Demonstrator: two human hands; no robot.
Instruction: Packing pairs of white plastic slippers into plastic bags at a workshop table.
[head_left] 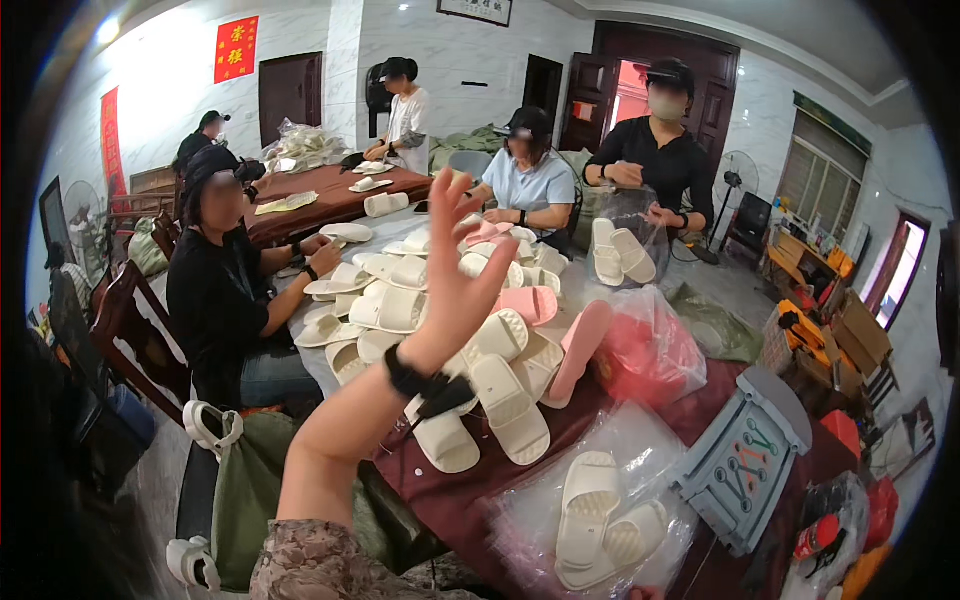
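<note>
My left hand (455, 285) is raised over the pile of slippers, fingers spread and curved apart, with nothing between them. A black band circles its wrist. Below and behind it lies a large heap of cream slippers (510, 395), with a few pink slippers (577, 350) mixed in. Nearer to me, a pair of cream slippers (585, 515) rests on a stack of clear plastic bags (520, 520). Only a small patch of skin, apparently my right hand (646, 593), shows at the lower edge near this pair; its fingers are hidden.
A grey plastic stool (745, 465) lies tilted at the right of the table, near a clear bag with red contents (650, 345). Across the table a person (655, 150) holds bagged slippers (622, 250). Other people sit at the left and far side. A green sack (260, 500) hangs at the left.
</note>
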